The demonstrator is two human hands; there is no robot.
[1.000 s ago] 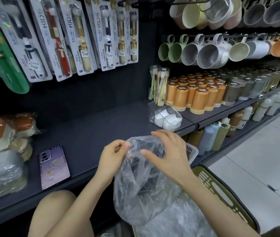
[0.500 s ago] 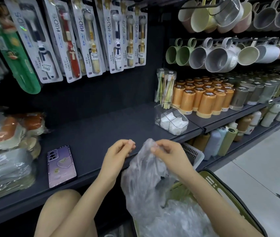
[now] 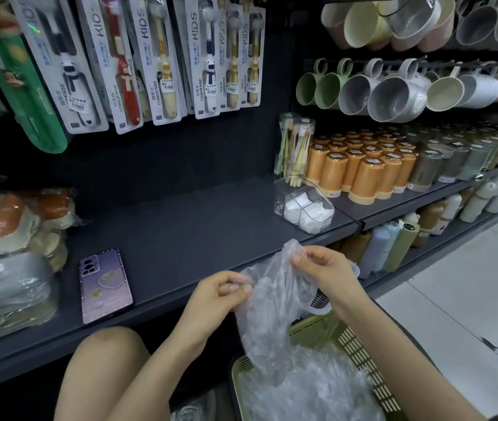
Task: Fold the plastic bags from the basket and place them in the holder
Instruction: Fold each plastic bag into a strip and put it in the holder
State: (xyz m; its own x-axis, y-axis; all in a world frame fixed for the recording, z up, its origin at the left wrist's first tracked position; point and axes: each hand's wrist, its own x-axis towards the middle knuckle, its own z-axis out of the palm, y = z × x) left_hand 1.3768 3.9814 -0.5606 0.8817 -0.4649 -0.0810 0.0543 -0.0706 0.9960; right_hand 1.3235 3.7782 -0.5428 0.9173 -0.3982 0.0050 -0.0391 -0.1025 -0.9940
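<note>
Two hands pinching one plastic bag [image 3: 275, 302] over one basket [image 3: 360, 354].
Left hand [image 3: 220, 294] and right hand [image 3: 322, 267] are each gripping its top edge, fingers closed; one phone [image 3: 105, 284] is lying on the shelf [image 3: 196, 232].

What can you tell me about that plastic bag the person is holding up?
The plastic bag is thin, clear and crinkled, unfolded. The left hand pinches one top edge and the right hand pinches the other, higher. Its body hangs limp into the yellow-green basket, onto more clear bags.
</note>
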